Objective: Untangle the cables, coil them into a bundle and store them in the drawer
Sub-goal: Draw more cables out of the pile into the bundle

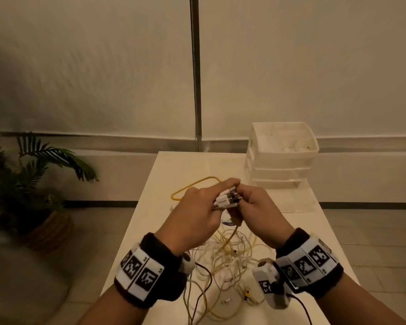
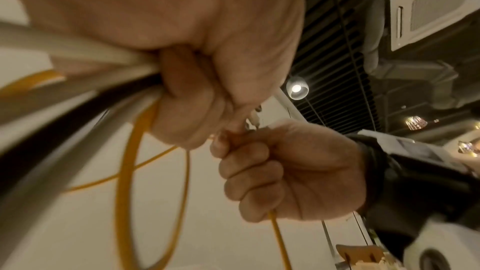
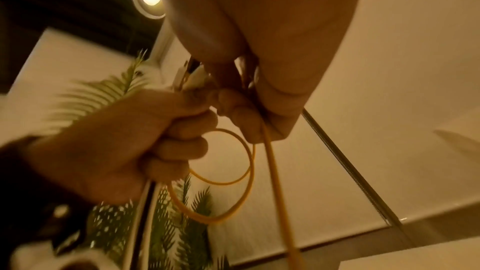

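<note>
Both hands meet above the middle of the white table (image 1: pixel 164 179). My left hand (image 1: pixel 197 212) grips a bunch of white cable plugs (image 1: pixel 225 199) with their cords; white, black and yellow cords (image 2: pixel 78 81) run out of its fist. My right hand (image 1: pixel 258 207) curls round the yellow cable (image 3: pixel 275 171) and pinches at the plug ends. A tangle of pale and yellow cables (image 1: pixel 225 259) hangs below the hands and lies on the table, with a yellow loop (image 1: pixel 192 184) beyond the left hand. The white drawer unit (image 1: pixel 281 158) stands at the back right, its top drawer pulled out.
A clear plastic lid or tray (image 1: pixel 295 200) lies flat in front of the drawer unit. A potted palm (image 1: pixel 33 184) stands on the floor to the left. A metal pole (image 1: pixel 196 73) rises behind the table. Small white plugs (image 1: pixel 246 294) lie near the front edge.
</note>
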